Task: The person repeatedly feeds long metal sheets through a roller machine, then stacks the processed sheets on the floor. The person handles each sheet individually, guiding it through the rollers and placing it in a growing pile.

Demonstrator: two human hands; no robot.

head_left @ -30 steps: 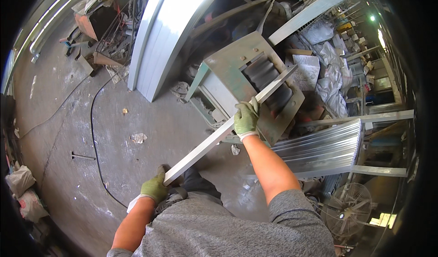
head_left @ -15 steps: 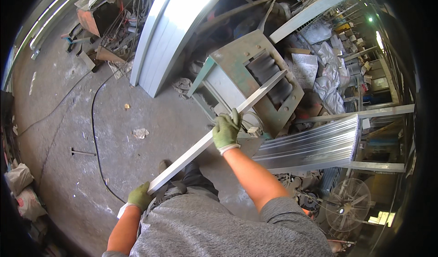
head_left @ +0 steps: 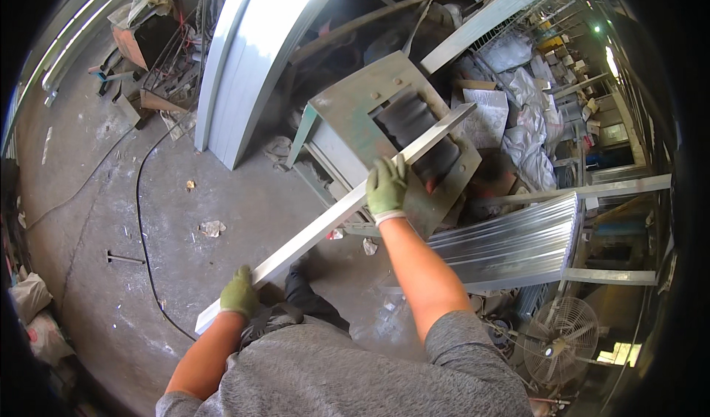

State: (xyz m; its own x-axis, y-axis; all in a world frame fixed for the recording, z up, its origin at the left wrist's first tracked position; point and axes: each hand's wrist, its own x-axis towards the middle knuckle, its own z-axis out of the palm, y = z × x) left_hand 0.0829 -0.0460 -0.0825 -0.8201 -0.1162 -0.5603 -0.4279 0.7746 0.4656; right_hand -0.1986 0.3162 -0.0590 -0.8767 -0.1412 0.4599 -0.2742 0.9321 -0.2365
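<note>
A long, pale square metal tube (head_left: 318,228) slants from the lower left up to the right in front of me. My left hand (head_left: 239,294), in a green glove, is closed around it near its lower end, with a short piece sticking out past the hand. Farther up, my right hand (head_left: 387,187), gloved alike, grips the tube. Its far end lies across the opening of a worn green-grey metal machine (head_left: 347,99), over a dark ribbed drum (head_left: 418,125). Both palms are hidden.
Tall white metal profiles (head_left: 251,62) stand beyond the machine on the left. Ribbed shiny sheet metal (head_left: 510,243) lies to its right, above a round caged fan (head_left: 560,341). A black cable (head_left: 140,217) crosses the floor at left, near a small metal bar (head_left: 126,258).
The tube has moved up and to the right, farther over the machine's opening. Both my hands have gone with it, and more of its lower end now shows beyond my left hand.
</note>
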